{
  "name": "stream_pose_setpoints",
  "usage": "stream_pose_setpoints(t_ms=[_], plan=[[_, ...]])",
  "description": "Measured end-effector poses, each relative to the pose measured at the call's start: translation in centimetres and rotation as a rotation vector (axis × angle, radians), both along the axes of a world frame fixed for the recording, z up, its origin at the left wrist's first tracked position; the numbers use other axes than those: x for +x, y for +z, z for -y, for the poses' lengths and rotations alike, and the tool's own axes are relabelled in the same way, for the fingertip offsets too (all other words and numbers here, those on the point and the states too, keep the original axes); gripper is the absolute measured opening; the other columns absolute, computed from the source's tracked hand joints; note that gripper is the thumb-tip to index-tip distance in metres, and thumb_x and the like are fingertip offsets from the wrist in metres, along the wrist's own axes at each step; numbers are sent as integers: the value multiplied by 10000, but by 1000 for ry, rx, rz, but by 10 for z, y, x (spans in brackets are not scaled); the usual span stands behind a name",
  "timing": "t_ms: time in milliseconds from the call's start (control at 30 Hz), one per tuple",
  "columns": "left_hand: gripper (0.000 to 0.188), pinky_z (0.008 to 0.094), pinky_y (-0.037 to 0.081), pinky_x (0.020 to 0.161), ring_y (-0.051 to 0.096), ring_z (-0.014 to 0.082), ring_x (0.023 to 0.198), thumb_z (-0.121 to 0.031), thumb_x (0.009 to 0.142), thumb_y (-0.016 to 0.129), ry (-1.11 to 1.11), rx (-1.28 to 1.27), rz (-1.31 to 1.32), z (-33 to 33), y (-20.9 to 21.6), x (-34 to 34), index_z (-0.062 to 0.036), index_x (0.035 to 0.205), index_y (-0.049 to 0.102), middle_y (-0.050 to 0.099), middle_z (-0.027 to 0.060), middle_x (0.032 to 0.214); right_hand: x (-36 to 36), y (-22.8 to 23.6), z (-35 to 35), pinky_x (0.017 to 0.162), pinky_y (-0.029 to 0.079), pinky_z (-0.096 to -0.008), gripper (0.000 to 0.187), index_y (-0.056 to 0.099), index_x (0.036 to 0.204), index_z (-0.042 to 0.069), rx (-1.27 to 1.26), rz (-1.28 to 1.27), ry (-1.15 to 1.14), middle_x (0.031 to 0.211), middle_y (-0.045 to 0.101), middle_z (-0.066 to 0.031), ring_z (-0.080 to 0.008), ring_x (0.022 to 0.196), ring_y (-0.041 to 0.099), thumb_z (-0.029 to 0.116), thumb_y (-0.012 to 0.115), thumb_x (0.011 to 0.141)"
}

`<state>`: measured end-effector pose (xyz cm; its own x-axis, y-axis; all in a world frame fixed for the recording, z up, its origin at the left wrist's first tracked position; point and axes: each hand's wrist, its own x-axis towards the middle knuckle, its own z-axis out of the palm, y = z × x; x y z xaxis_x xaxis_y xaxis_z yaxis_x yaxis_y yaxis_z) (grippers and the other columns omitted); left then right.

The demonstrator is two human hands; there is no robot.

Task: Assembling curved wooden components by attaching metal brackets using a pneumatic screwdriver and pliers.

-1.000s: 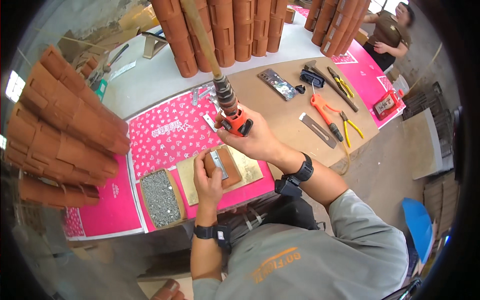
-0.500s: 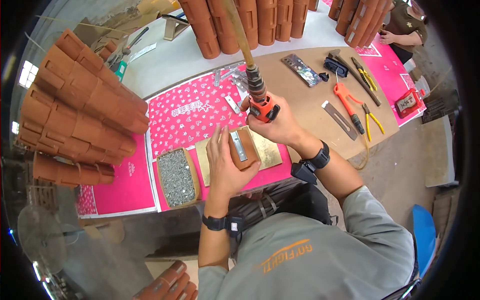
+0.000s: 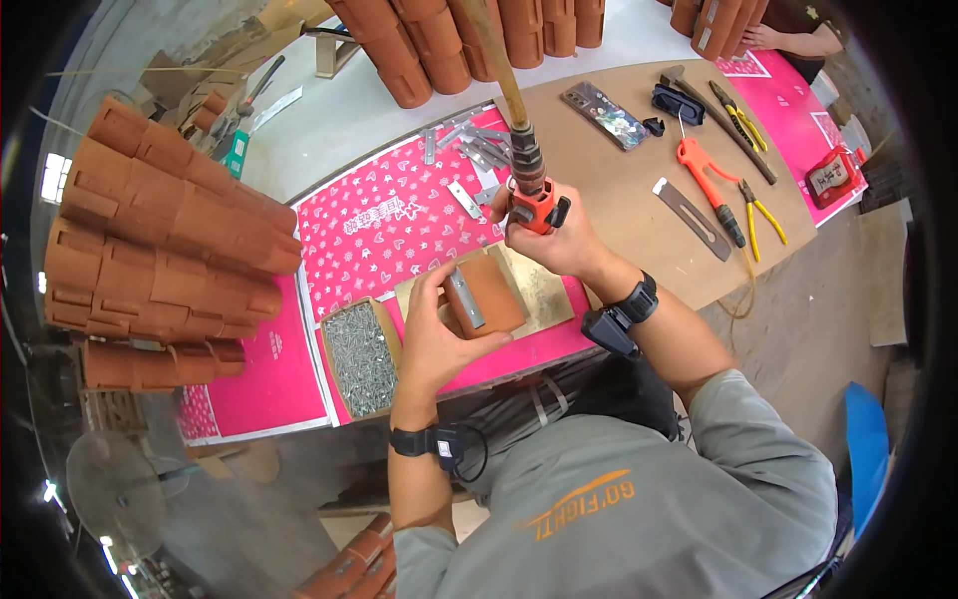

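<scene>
My left hand (image 3: pixel 431 337) is closed around a short terracotta-coloured block (image 3: pixel 499 290), thumb along its near side and fingers at its far left corner. A metal strip (image 3: pixel 466 298) lies along the block's left side, which is tilted. Under the block is a flat, brassy board (image 3: pixel 547 285). My right hand (image 3: pixel 567 240) grips an orange and black power screwdriver (image 3: pixel 529 200), held upright just beyond the block, with a tan hose or pole rising from it. The driver's tip is hidden by my hand. Left of my left hand stands a box of small metal screws (image 3: pixel 361 357).
Loose metal strips (image 3: pixel 484 150) lie beyond the driver. Terracotta tubes (image 3: pixel 170 215) are stacked at the left, others (image 3: pixel 429 50) at the back. Right, on brown board, are a phone (image 3: pixel 606 115), an orange air gun (image 3: pixel 709 180) and pliers (image 3: pixel 763 220). Another person's hand (image 3: pixel 763 38) shows far right.
The block has been tilted and turned in my left hand, so its metal strip has swung from the top toward the left. My right hand still grips the driver. The whole view has shifted slightly.
</scene>
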<state>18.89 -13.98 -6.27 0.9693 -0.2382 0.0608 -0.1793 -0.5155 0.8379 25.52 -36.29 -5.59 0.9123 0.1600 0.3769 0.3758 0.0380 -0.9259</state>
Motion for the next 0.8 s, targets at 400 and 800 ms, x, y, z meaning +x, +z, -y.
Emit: stream_pose_setpoints(t_ms=[400,800], plan=[[948,409,402,1071,499,288,1266,-350,710,879,-70,-176,12,-13,-23,4,-6,1454,403,482,160,1380,-4,1,4,793,512,-285,317,628,1049,11,119,-86,16,925,655,-39,-104,844,607,-49,612,739],[656,352,445,1021,535,231,1192,-191,877,742,13,-115,35,3,-15,8,13,1426,446,500,163,1365,-4,0,1,786,515,-288,339,627,1044,20,67,-53,5,907,656,-36,-118,816,605,-50,623,712]])
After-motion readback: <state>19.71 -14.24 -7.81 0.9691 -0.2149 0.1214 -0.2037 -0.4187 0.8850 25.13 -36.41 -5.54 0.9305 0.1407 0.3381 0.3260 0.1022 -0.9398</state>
